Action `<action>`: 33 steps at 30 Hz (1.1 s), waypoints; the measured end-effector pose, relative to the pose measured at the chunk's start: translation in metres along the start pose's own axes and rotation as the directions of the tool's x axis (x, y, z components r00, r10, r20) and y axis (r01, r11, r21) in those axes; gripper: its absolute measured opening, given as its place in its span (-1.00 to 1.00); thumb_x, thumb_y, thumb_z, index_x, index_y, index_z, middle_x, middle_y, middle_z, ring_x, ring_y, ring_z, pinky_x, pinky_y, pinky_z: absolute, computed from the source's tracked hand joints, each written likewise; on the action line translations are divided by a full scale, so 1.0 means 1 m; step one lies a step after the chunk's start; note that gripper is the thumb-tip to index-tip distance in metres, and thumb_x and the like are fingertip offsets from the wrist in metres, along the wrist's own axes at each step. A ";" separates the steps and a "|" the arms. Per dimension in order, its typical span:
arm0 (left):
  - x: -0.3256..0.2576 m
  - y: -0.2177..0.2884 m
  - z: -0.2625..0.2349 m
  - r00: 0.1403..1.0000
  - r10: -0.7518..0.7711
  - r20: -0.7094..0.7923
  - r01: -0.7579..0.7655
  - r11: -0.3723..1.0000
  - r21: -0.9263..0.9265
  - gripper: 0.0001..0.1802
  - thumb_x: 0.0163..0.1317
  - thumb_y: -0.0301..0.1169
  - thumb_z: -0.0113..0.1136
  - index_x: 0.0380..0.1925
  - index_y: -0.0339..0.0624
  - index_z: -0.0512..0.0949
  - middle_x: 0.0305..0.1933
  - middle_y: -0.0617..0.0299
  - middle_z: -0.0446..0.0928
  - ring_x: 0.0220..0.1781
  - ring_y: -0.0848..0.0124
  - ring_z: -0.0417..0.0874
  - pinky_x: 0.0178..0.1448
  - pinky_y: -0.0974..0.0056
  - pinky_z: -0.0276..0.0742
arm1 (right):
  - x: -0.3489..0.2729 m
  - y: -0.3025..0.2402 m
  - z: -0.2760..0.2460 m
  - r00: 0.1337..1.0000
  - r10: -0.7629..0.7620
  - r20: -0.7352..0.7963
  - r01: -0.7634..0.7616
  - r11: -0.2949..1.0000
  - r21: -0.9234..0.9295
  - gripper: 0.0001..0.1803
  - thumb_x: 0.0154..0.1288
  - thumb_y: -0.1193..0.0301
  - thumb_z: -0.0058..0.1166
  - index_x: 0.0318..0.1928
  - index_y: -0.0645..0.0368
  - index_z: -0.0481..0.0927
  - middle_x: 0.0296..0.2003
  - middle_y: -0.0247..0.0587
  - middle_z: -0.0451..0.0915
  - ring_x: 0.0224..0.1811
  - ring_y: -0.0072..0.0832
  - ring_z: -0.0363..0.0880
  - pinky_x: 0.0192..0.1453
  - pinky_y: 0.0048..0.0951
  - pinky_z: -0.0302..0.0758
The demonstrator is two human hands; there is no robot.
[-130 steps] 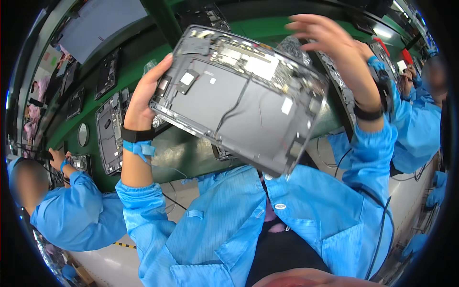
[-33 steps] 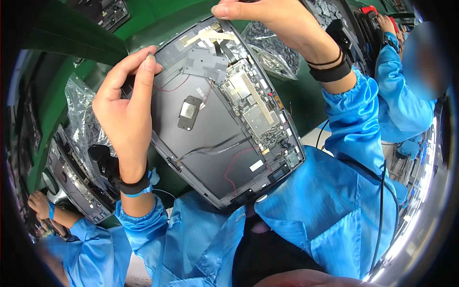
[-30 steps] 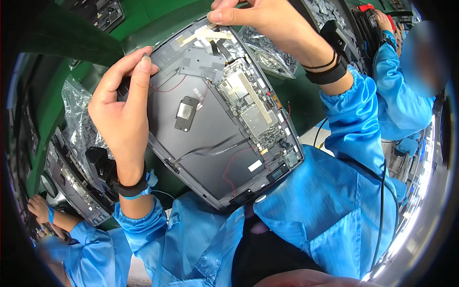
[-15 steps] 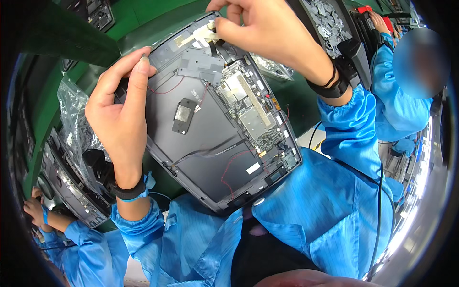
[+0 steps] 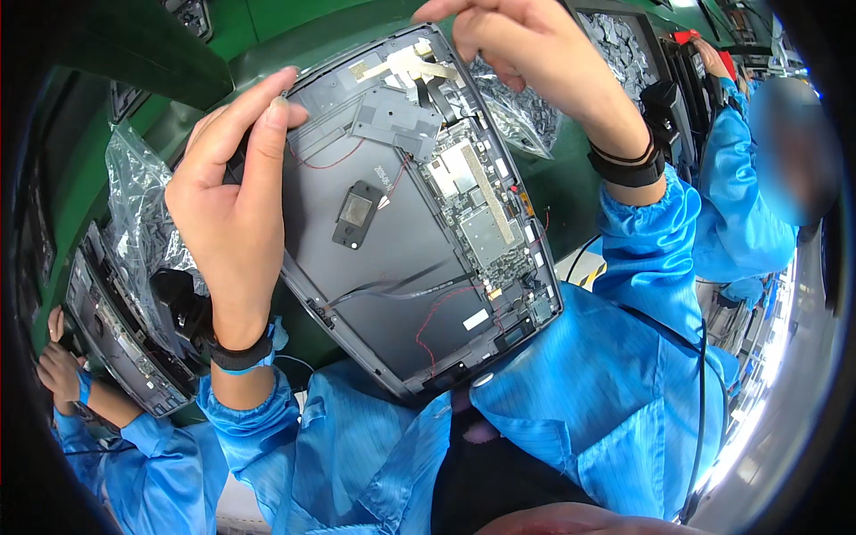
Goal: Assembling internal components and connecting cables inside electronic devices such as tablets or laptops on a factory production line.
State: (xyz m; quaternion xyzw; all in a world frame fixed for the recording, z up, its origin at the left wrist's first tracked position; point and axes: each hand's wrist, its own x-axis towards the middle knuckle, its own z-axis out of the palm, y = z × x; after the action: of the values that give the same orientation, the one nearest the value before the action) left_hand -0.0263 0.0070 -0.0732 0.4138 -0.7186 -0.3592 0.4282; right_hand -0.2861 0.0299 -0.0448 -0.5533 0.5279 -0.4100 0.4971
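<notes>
A dark tablet housing [image 5: 406, 245] lies open and slanted before me, inner side up. Its left far edge is gripped between the thumb and fingers of my left hand [image 5: 234, 192]. My right hand [image 5: 526, 45] is raised by the far right corner, index finger stretched out and thumb apart, with nothing visible in it. Pale tape strips [image 5: 406, 64] and black ribbon cables lie under that corner. A circuit board [image 5: 486, 234] runs down the right side. Two loose speakers rest inside on thin red wires: a larger grey one [image 5: 399, 122] and a small black one [image 5: 357, 216].
A clear plastic bag [image 5: 134, 192] and more housings [image 5: 125, 330] stand at left, where another person's hands [image 5: 62, 370] show. Behind my right hand lie a bag of parts [image 5: 522, 111] and a tray of grey pieces [image 5: 615, 49]. A blue-sleeved co-worker [image 5: 740, 187] is at right.
My right hand has come off the tape at the far corner and moved right, its fingers opening. The housing has turned slightly, its far end shifting right, with my left hand still on its edge.
</notes>
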 end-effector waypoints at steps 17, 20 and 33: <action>0.004 0.070 0.001 0.993 -0.052 0.108 0.094 0.896 -0.435 -0.56 0.26 -0.57 0.20 0.14 -0.44 0.40 -0.27 0.05 0.69 -0.18 0.43 0.69 0.02 0.39 0.57 | -0.018 -0.032 0.058 0.960 -0.281 -0.002 0.251 0.852 0.459 -0.78 0.30 0.39 0.19 -0.13 0.27 0.65 -0.31 -0.28 0.68 -0.30 -0.66 0.62 -0.38 -0.68 0.41; 0.008 0.061 0.009 0.969 -0.119 0.218 0.226 0.785 -0.576 -0.54 0.26 -0.58 0.19 0.15 -0.46 0.36 -0.29 0.01 0.69 -0.21 0.36 0.72 -0.02 0.35 0.60 | -0.017 -0.020 0.054 0.982 -0.188 0.030 0.148 0.852 0.502 -0.77 0.34 0.33 0.15 -0.14 0.24 0.66 -0.33 -0.30 0.67 -0.33 -0.68 0.60 -0.35 -0.70 0.38; 0.007 0.076 0.010 0.967 -0.135 0.215 0.216 0.881 -0.420 -0.69 0.30 -0.55 0.16 0.01 -0.49 0.47 -0.21 -0.02 0.67 -0.24 0.36 0.71 -0.04 0.37 0.60 | -0.024 -0.027 0.051 0.975 -0.202 -0.090 0.221 0.853 0.472 -0.76 0.36 0.37 0.13 -0.11 0.28 0.66 -0.32 -0.35 0.65 -0.45 -0.75 0.38 -0.36 -0.67 0.34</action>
State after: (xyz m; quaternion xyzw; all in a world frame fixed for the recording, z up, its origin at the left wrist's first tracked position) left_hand -0.0589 0.0329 -0.0088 0.3360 -0.6137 -0.5853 0.4096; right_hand -0.2340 0.0588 -0.0251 -0.4600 0.3550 -0.5901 0.5605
